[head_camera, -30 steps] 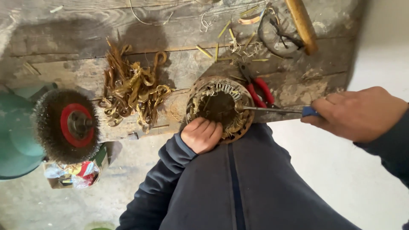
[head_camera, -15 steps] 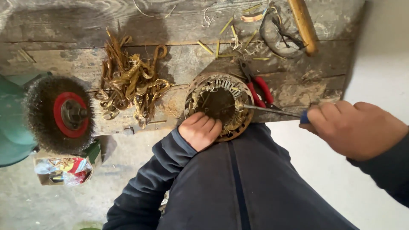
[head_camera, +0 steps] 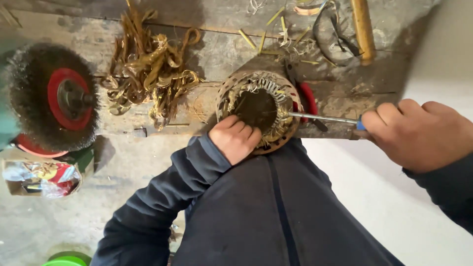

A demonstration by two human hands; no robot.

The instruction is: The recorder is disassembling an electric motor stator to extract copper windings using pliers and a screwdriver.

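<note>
Seen from above, a person in a dark blue jacket stands pressed against a worn wooden workbench (head_camera: 148, 29). Nearest the body, the left hand (head_camera: 235, 139) is curled into a loose fist on the near rim of a round motor stator (head_camera: 260, 109), its knuckles bearing down to pin the part at the bench's edge. The right hand (head_camera: 416, 133) is closed tight around the blue handle of a screwdriver (head_camera: 325, 118), most of that handle hidden in the grip. The thin metal shaft runs leftward, and its tip sits at the stator's right inner rim, among the pale winding ends. Compared with a second ago, the right hand has drawn slightly outward and lower while the tip stays at the same spot on the rim — the tool reads as prying there, and the stator has not shifted under the left hand. Just behind the stator lie red-handled pliers (head_camera: 309, 98), partly covered by it. To the left a heap of pulled-out copper windings (head_camera: 148, 69) rests on the planks — well apart from the hands. Farther left a wire brush wheel (head_camera: 51, 96) with a red hub juts out from a green grinder. At the far edge lie a wooden handle (head_camera: 363, 29) and scattered yellowish scraps.
</note>
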